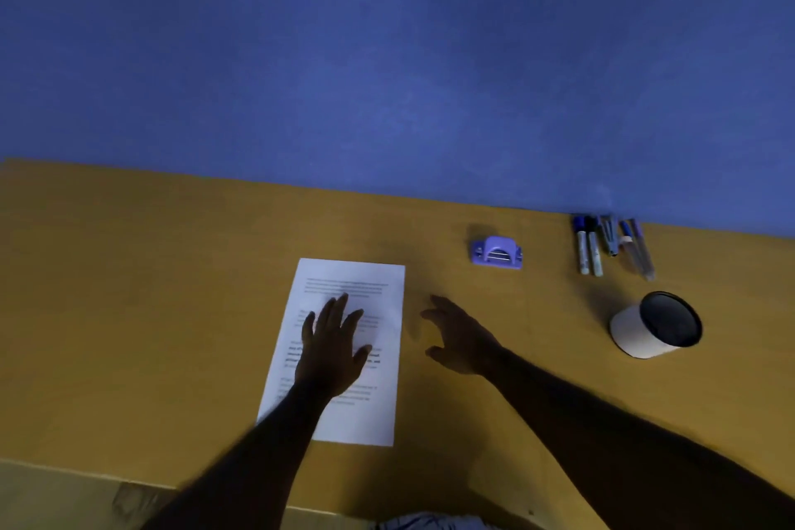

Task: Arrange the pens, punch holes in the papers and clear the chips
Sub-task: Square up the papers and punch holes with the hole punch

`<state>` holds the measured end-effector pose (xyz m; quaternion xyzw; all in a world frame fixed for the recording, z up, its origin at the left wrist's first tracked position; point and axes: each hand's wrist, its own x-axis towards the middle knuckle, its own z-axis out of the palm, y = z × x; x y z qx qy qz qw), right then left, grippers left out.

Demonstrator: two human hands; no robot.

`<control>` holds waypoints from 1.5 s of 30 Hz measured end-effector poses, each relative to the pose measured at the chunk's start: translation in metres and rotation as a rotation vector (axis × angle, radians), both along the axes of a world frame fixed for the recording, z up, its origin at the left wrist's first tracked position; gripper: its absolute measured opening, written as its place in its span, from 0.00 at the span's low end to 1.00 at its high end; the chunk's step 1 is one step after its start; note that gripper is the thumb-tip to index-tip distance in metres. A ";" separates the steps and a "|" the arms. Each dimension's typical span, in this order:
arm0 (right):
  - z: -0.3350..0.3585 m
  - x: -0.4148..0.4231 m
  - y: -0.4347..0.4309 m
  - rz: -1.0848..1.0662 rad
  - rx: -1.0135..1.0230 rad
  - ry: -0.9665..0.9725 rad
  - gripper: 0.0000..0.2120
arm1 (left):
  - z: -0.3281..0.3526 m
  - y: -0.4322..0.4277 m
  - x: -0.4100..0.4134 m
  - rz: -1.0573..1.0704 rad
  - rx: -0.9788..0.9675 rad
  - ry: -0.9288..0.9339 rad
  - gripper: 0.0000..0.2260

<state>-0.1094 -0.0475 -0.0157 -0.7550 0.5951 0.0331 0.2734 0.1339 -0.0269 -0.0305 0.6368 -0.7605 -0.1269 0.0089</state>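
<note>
Both forearms reach in from the bottom edge over the yellow-brown table (129,314), and the work starts at their ends. On the left, the left hand (333,346) lies flat on the printed paper (370,413), its fingers (340,306) straight and spread over the text. It grips nothing and probably presses the sheet down so it does not slide. Whether one sheet or several lie there cannot be told. The paper sits lengthwise away from the person, near the middle of the table. Just beside its right edge, the right hand (460,340) hovers low over bare table with its fingers apart, loosely curved and empty, seemingly about to square the paper or to reach farther right. Beyond it, near the blue wall (387,56), sits the purple hole punch (497,252), well apart from the paper and untouched, so no punching looks begun. Farther right, the pens (611,245) lie loose in a rough row against the wall, with their tips toward the person. The white cup (656,325) in front of them shows a dark, empty mouth, likely the holder meant for them. Arranging the pens therefore looks not yet done, and no chips are visible anywhere.
</note>
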 end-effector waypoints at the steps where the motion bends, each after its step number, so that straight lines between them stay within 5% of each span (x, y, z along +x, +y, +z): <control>1: -0.001 0.007 -0.003 0.027 0.003 0.011 0.35 | 0.000 -0.001 0.009 0.033 0.008 -0.001 0.28; 7: -0.001 0.045 -0.008 0.139 0.001 0.040 0.39 | -0.003 -0.006 0.057 0.290 0.075 0.027 0.31; 17: -0.011 0.066 -0.002 0.120 0.013 0.110 0.37 | -0.009 -0.005 0.082 0.289 0.068 0.044 0.30; 23: -0.003 0.079 0.003 -0.308 -0.047 -0.080 0.34 | -0.012 -0.003 0.085 0.269 0.030 0.069 0.29; 34: -0.002 0.113 -0.017 -1.078 0.266 -0.462 0.30 | -0.017 -0.005 0.087 0.268 0.061 0.050 0.29; 45: -0.002 0.110 -0.030 -1.169 0.430 -0.653 0.21 | -0.017 -0.007 0.089 0.267 0.088 0.027 0.29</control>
